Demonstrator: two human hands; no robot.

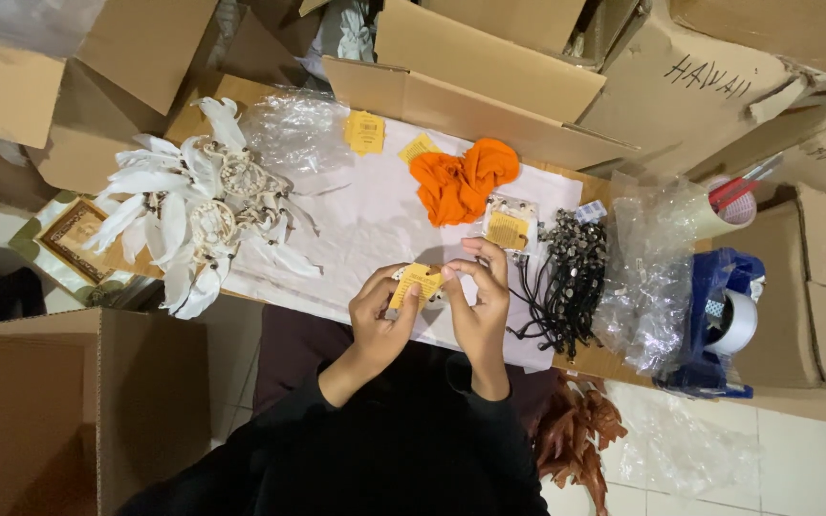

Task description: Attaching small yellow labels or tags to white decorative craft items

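Observation:
My left hand (381, 315) and my right hand (481, 296) together hold a small yellow card tag (416, 283) just above the near edge of a white paper sheet (365, 225) on the table. Both hands pinch it, the left from the side, the right at its right end. A second yellow-tagged packet (509, 227) lies just beyond my right hand. To the right of it sits a pile of black beaded cords (566, 277). An orange cloth (461, 180) lies further back.
White feathered dreamcatchers (193, 205) lie at the left, with clear plastic bags (293, 129) behind. Two loose yellow tags (365, 131) rest at the back. Crumpled plastic (647, 277), a blue tape dispenser (719, 325) and a tape roll (719, 212) stand at right. Cardboard boxes (69, 411) surround the table.

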